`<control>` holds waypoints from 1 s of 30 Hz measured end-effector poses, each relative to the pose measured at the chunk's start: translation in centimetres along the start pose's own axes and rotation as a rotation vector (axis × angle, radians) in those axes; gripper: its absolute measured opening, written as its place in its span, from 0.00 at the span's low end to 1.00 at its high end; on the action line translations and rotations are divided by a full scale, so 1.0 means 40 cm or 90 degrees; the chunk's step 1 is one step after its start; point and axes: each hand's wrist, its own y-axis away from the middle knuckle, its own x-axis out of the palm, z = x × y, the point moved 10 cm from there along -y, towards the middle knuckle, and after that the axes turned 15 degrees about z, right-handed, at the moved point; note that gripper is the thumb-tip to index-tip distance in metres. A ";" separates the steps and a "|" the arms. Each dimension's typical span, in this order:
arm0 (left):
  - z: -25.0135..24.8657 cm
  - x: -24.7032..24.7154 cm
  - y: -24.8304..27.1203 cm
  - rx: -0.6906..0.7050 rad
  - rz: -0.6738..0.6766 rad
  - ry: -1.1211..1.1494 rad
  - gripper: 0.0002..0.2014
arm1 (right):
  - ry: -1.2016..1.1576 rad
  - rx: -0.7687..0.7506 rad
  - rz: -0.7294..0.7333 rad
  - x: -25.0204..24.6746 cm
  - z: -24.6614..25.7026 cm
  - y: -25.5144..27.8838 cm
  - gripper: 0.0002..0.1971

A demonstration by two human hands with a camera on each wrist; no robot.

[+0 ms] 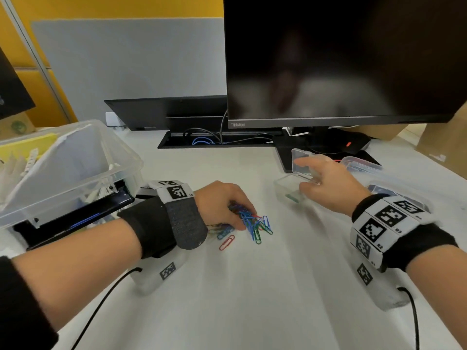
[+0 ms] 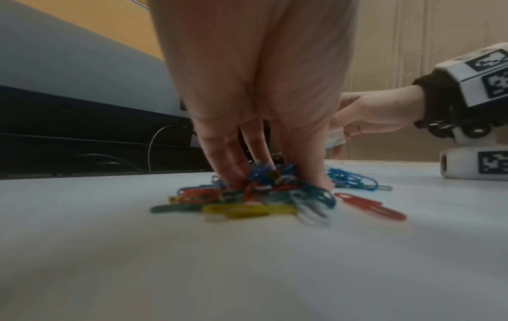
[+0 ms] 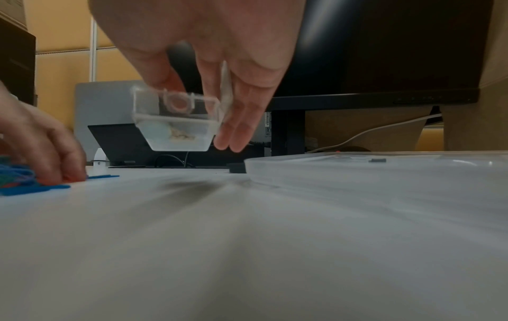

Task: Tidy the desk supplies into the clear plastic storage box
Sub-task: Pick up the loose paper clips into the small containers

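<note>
A heap of coloured paper clips lies on the white desk. My left hand reaches down into it, fingers and thumb curled round a bunch of clips. Other clips lie loose around the hand, among them a red clip. My right hand pinches a small clear hinged case with its lid up, tilted and lifted just off the desk. The big clear storage box stands open at the left, holding white items and a yellow pad.
A black desk tool lies against the storage box's front. The monitor and its stand fill the back right, with a cable tray behind. A flat clear lid and other small clear cases sit at the right.
</note>
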 end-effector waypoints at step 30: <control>-0.156 -0.110 -0.056 0.208 -0.284 0.129 0.08 | -0.258 -0.097 0.097 0.050 0.019 -0.013 0.27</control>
